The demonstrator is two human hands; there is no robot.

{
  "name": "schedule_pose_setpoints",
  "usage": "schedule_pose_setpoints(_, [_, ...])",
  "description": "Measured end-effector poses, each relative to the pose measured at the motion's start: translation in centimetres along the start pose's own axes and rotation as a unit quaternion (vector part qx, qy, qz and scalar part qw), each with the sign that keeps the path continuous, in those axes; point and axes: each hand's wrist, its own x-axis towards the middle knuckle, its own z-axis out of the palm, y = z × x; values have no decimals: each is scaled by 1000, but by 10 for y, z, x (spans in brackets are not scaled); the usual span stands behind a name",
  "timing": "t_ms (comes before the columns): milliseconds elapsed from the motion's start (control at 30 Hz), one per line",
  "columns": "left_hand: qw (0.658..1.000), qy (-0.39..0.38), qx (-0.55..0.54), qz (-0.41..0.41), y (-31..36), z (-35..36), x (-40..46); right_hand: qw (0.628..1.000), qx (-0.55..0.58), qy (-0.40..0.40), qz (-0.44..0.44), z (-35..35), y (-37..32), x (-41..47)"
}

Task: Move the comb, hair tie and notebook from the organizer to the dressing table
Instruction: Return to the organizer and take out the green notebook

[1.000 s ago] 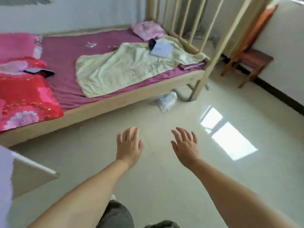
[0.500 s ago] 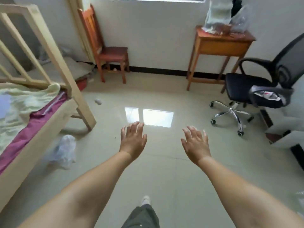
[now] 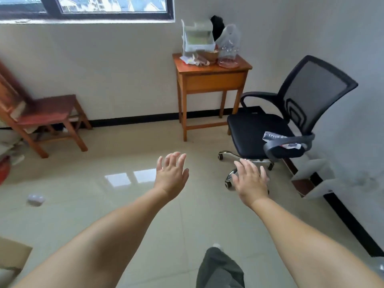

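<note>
A small orange wooden table (image 3: 212, 80) stands against the far wall. On its top sits a white organizer (image 3: 197, 38) beside a clear plastic bag (image 3: 228, 46) and some loose clutter. I cannot make out the comb, hair tie or notebook from here. My left hand (image 3: 171, 175) and my right hand (image 3: 250, 181) are stretched out in front of me over the floor, palms down, fingers spread, holding nothing. Both are well short of the table.
A black mesh office chair (image 3: 291, 121) on casters stands right of the table, close to my right hand. A red-brown wooden chair (image 3: 45, 115) is at the left wall. A small white object (image 3: 35, 198) lies on the tiled floor. My trouser leg (image 3: 220, 269) shows below.
My view has swung right, from the bed to the wooden chair and then onto the small table and office chair. Both hands stay empty and outstretched.
</note>
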Motion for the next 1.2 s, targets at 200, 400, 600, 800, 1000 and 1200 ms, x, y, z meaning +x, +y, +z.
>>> schedule_pose_setpoints(200, [999,31,-13,-32,21,2,188,999,-4,1,-46,-21,28,210])
schedule_pose_setpoints(400, [998,38,-10,-50,-2,14,349,996,-3,0,-87,-9,26,396])
schedule_pose_setpoints(600, [998,54,3,-37,-55,20,550,997,3,25,-74,1,3,595])
schedule_pose_setpoints(800, [998,68,11,-14,-85,-9,739,995,55,51,-73,-32,-13,777])
schedule_pose_setpoints(1000, [997,59,-5,-39,-105,11,888,982,178,48,-52,-43,-29,950])
schedule_pose_setpoints(1200, [983,56,-113,-134,-130,30,998,973,230,6,-29,-37,-48,1103])
